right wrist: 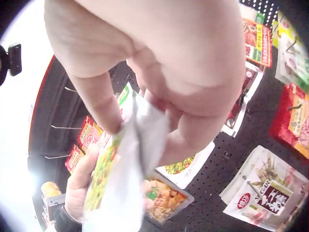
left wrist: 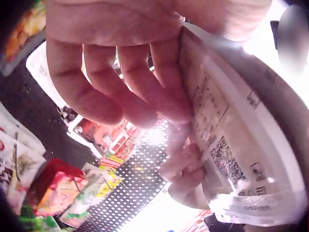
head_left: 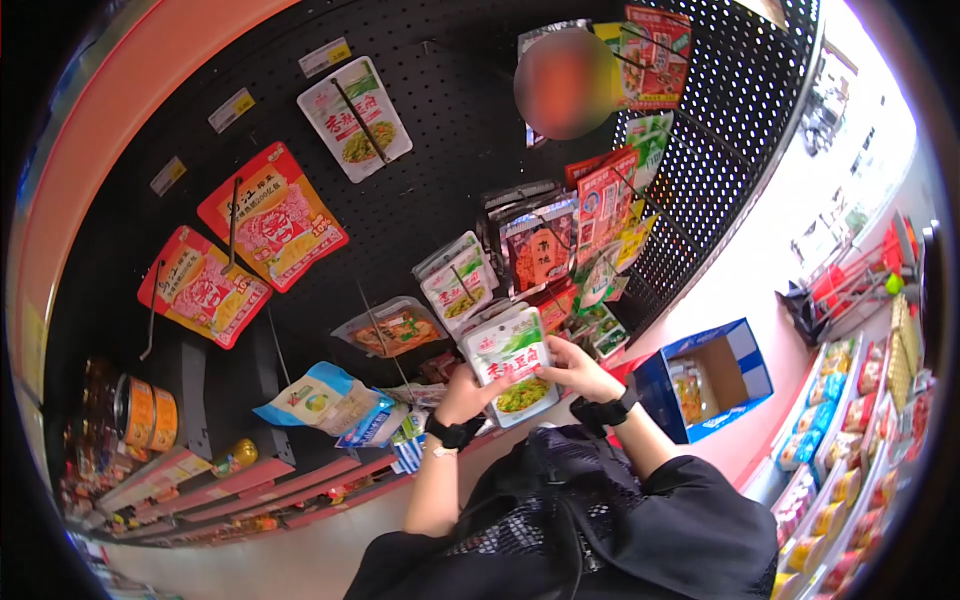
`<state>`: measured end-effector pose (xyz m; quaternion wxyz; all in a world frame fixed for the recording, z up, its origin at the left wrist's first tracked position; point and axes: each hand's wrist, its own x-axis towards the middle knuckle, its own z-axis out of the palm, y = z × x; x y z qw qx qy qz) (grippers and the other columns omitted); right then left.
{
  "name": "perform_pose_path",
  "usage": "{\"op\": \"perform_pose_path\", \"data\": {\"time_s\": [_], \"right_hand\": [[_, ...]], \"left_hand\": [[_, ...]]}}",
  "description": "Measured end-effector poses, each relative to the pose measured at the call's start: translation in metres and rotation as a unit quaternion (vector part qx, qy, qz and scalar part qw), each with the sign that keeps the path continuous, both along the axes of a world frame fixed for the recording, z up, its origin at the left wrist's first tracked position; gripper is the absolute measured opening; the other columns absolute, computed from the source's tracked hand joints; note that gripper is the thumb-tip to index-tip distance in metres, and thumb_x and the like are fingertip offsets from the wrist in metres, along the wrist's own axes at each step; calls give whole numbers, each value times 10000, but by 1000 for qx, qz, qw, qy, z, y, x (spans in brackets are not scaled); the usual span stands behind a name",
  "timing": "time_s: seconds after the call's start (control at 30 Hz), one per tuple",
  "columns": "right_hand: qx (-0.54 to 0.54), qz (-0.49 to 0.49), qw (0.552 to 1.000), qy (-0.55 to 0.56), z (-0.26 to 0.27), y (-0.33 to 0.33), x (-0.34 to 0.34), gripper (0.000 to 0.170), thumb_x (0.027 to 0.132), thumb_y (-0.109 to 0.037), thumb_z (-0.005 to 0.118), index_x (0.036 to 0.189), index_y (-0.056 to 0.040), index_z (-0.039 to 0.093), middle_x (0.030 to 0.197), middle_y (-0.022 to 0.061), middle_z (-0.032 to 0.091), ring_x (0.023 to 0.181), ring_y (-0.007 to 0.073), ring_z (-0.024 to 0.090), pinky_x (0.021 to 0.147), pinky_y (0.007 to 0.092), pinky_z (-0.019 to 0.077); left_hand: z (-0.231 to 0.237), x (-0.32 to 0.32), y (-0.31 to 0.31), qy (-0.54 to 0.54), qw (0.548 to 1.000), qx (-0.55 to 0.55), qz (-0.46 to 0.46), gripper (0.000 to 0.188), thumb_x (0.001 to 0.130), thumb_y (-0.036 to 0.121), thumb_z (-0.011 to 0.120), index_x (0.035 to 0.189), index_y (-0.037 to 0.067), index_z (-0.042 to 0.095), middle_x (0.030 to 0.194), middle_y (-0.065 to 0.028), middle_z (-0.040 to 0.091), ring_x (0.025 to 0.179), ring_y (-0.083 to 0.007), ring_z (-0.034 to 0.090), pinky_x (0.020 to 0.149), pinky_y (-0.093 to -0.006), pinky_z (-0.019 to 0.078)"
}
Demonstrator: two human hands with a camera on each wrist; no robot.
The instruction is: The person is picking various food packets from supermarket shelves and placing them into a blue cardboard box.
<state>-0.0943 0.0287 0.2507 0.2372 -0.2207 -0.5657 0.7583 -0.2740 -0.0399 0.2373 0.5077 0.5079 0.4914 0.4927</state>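
Note:
In the head view, both hands hold a white and green food pouch (head_left: 507, 350) with a picture of chopped green vegetables, upright in front of the torso. My left hand (head_left: 467, 394) grips its lower left side. My right hand (head_left: 580, 369) pinches its right edge. Seen from the left wrist, the pouch's printed back (left wrist: 231, 150) faces the left fingers (left wrist: 140, 92), which lie along it. In the right wrist view, the right thumb (right wrist: 99, 101) presses the pouch's front, with the other fingers partly hidden behind.
A black pegboard (head_left: 420, 110) faces me, with hooks carrying similar pouches (head_left: 356, 120), red-and-yellow packets (head_left: 275, 215) and dark packets (head_left: 540, 245). Below hangs a blue and white bag (head_left: 325, 395). An opened blue carton (head_left: 705, 380) stands at right, near stocked shelves (head_left: 835, 440).

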Motion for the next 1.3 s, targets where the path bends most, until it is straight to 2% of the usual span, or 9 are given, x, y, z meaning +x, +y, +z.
{"op": "perform_pose_path", "data": {"time_s": [0.07,0.13,0.33,0.43,0.77,1.0,1.13,1.17,1.3], "right_hand": [[28,12,998,-58,-27,-5,10,344,727,-114,547,1023,7,420,924,49,522,831,82,482,743,223,385],[-21,13,998,-63,-32,-15,18,311,720,-131,561,981,2,459,914,52,528,828,87,485,753,232,383],[-73,-78,993,-57,-48,-54,41,304,720,-131,563,979,-2,472,922,43,534,840,94,490,761,243,386],[-77,-96,990,-67,-62,-68,54,291,727,-122,553,979,0,473,929,45,533,838,88,491,757,235,387],[-43,-105,992,-52,-76,-78,58,295,730,-136,554,977,1,474,912,32,532,822,84,485,740,234,390],[-69,-198,977,-34,-96,-62,155,290,734,-147,543,972,2,470,890,32,532,804,86,486,724,234,398],[-49,-281,956,-70,-119,-60,251,288,729,-147,541,962,8,475,890,47,535,799,92,490,717,237,403],[-36,-307,946,-98,-117,-61,276,286,727,-152,538,953,15,479,883,52,539,795,94,492,711,236,405],[-82,-340,928,-130,-131,-59,359,288,733,-145,524,959,27,475,902,70,539,805,107,504,710,241,411]], "left_hand": [[-5,9,1,-35,999,7,-20,263,689,101,579,916,-11,507,876,-57,553,802,-112,508,692,-245,403],[-11,16,0,-66,995,4,-75,256,690,88,572,916,-13,506,882,-58,551,806,-112,506,697,-245,401],[-42,38,-5,-118,982,-35,-144,245,681,73,558,908,-7,514,866,-60,552,789,-122,515,710,-250,398],[-57,51,-10,-161,973,-37,-160,240,687,58,553,911,-20,515,874,-73,555,798,-124,516,710,-249,399],[-57,56,-20,-119,981,-66,-141,210,689,62,557,878,-25,531,836,-70,567,755,-118,527,677,-241,407],[-100,170,-2,-97,989,-106,-35,188,716,100,546,843,-37,529,801,-79,567,701,-107,530,642,-232,418],[-125,262,6,-140,968,-186,-92,225,772,151,485,902,-32,505,867,-58,541,757,-84,504,649,-224,404],[-130,280,9,-83,973,-175,-128,216,796,142,436,926,-22,491,874,-52,528,764,-82,497,650,-217,404],[-141,353,12,-62,947,-249,-191,118,802,135,421,763,32,464,684,0,491,597,-61,473,539,-202,406]]}}
